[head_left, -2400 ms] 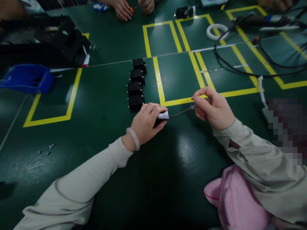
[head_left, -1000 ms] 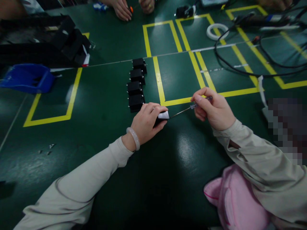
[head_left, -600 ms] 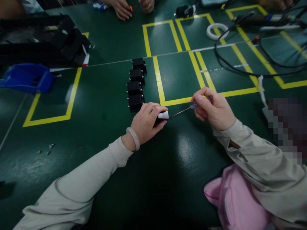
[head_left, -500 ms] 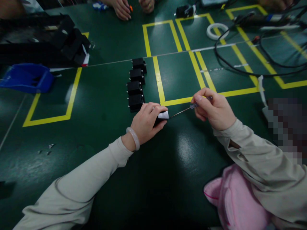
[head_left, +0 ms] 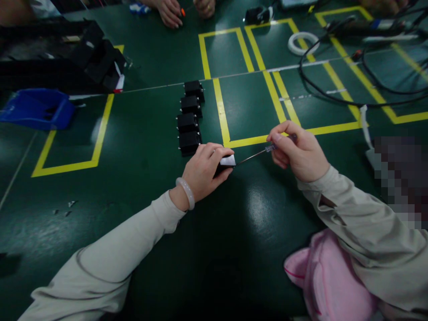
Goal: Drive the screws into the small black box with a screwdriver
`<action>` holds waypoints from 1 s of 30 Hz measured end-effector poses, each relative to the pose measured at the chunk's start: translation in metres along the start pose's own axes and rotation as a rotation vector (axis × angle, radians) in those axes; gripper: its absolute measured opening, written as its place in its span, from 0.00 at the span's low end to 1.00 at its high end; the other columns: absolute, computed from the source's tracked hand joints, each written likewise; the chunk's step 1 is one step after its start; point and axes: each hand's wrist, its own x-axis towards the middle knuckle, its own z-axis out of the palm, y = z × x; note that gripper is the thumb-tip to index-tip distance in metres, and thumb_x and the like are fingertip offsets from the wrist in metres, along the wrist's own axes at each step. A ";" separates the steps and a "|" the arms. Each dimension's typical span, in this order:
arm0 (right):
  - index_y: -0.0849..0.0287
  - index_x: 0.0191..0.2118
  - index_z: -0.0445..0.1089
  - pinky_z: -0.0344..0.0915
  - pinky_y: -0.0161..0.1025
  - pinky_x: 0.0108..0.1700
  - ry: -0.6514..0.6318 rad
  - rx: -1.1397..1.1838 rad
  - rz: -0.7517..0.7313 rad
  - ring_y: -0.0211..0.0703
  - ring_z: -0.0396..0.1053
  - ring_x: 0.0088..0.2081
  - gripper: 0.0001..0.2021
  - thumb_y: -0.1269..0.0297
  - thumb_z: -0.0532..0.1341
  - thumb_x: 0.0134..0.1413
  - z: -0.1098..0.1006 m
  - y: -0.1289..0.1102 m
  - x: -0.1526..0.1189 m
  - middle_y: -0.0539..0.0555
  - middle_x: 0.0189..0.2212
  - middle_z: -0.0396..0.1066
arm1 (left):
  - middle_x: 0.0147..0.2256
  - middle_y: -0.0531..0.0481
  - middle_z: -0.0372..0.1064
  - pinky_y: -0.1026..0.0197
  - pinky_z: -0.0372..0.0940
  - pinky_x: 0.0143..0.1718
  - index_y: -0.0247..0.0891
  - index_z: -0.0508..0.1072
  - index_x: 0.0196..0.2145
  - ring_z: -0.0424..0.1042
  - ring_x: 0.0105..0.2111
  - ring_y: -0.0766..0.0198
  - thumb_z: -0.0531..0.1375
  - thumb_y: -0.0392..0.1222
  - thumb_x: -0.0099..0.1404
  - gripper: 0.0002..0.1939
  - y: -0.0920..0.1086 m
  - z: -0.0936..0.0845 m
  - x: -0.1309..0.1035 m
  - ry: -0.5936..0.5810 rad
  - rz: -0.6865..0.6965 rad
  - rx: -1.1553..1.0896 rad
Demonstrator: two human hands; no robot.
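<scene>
My left hand (head_left: 206, 171) is closed around a small black block with a white face (head_left: 228, 160), held low over the green table. Most of the block is hidden by the fingers. Between thumb and fingers of my right hand (head_left: 298, 150) is a screwdriver (head_left: 253, 155) with a clear handle and thin metal shaft. Its tip meets the right end of the block. Just beyond my left hand, several black blocks (head_left: 189, 121) stand in a row, with small shiny screw-like ends sticking out at their sides.
Small screws (head_left: 67, 208) lie at left. A blue bin (head_left: 40, 107) sits before black trays (head_left: 67, 58). At the back are another person's hands (head_left: 170, 12), a white tape ring (head_left: 303, 43) and a black cable (head_left: 307, 82). A pink plush item (head_left: 334, 276) is by my right forearm.
My hands, the block and the screwdriver stay in nearly the same place; my right fingers have shifted very slightly on the handle.
</scene>
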 end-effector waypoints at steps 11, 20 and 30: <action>0.56 0.29 0.65 0.50 0.33 0.14 0.000 0.015 0.011 0.30 0.50 0.13 0.13 0.56 0.64 0.61 0.000 -0.002 0.000 0.41 0.12 0.50 | 0.50 0.40 0.68 0.46 0.67 0.50 0.36 0.65 0.54 0.68 0.49 0.51 0.60 0.40 0.70 0.17 0.001 -0.001 0.000 -0.007 -0.010 -0.006; 0.56 0.31 0.66 0.50 0.32 0.14 -0.006 0.029 0.004 0.30 0.50 0.12 0.12 0.56 0.64 0.62 -0.001 0.001 0.000 0.41 0.12 0.51 | 0.50 0.40 0.69 0.47 0.67 0.50 0.35 0.66 0.54 0.68 0.49 0.51 0.60 0.39 0.69 0.17 0.000 0.000 0.000 0.006 0.009 0.009; 0.55 0.35 0.66 0.50 0.32 0.14 -0.012 0.021 -0.012 0.32 0.53 0.12 0.08 0.60 0.64 0.62 -0.003 0.004 0.001 0.41 0.12 0.55 | 0.50 0.40 0.69 0.46 0.67 0.51 0.35 0.66 0.54 0.68 0.49 0.51 0.60 0.39 0.69 0.17 0.000 0.000 0.000 0.004 0.009 0.000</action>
